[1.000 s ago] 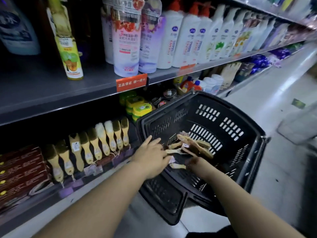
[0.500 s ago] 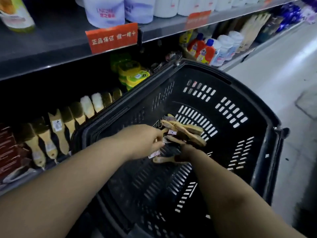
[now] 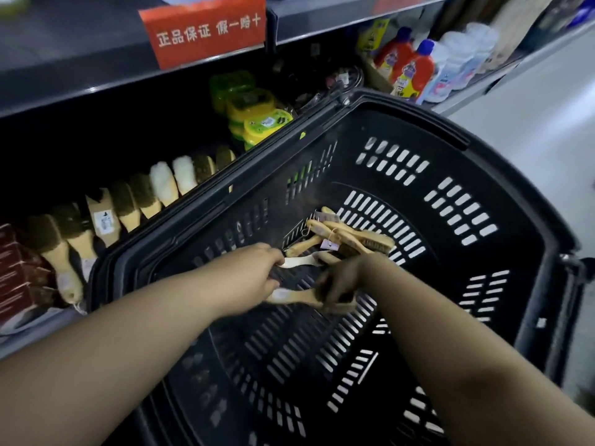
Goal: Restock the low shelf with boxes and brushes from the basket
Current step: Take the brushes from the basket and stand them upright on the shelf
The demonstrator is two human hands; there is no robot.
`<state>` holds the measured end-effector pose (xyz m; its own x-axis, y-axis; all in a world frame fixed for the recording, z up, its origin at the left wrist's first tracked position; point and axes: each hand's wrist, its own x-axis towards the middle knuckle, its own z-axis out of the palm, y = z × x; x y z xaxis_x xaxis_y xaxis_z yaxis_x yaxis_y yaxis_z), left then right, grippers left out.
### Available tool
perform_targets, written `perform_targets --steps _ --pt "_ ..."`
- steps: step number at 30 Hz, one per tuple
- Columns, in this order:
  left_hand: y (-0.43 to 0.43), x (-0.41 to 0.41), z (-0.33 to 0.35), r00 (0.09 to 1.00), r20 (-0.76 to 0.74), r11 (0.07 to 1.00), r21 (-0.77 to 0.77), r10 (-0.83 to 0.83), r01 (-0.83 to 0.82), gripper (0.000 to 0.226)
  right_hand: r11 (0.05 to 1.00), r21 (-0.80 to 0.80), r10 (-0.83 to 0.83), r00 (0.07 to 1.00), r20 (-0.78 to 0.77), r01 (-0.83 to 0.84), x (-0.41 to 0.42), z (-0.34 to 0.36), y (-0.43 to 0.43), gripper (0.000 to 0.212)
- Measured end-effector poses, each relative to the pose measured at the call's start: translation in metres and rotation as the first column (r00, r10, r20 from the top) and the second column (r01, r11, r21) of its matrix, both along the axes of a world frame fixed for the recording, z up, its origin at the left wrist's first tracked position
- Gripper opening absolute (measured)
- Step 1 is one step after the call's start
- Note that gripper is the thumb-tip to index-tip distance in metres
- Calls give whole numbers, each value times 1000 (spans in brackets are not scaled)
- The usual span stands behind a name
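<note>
Left hand (image 3: 254, 275) pinches pale brush handle (image 3: 301, 261); right hand (image 3: 341, 280) grips brush (image 3: 299, 297) in basket (image 3: 418, 123). Shelf sign (image 3: 206, 30): 正品保证 假一赔十.

The basket (image 3: 415, 119) is black plastic, smooth and a bit shiny. The loose brushes (image 3: 354, 235) have pale smooth wood handles, rough tan hairs and paper tags (image 3: 330, 243). The shelf brushes (image 3: 141, 201) have wood handles, with fluffy white or dark hairs. The upper shelf (image 3: 80, 75) is grey metal.
</note>
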<state>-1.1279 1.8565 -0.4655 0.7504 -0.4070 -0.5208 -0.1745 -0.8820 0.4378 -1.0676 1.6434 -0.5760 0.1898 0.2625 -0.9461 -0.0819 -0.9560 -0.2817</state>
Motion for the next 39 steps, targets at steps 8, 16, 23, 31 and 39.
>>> perform_targets --steps 8,16,23,31,39 --pt "-12 0 -8 825 -436 866 -176 358 -468 24 787 546 -413 903 122 286 17 83 19 46" --pt "-5 5 -2 704 -527 690 -272 476 -671 16 932 -175 -156 788 595 317 -19 -35 3 57" --pt "-4 5 -6 710 -541 687 -296 452 -663 37 939 -241 -12 722 692 246 -14 -65 11 41" --pt "-5 3 1 726 -525 674 -338 445 -657 22 836 74 -466 634 617 543 17 38 12 31" --pt "-9 -22 28 576 -670 422 -403 469 -812 10 273 539 -960 193 201 797 -61 139 -8 19"
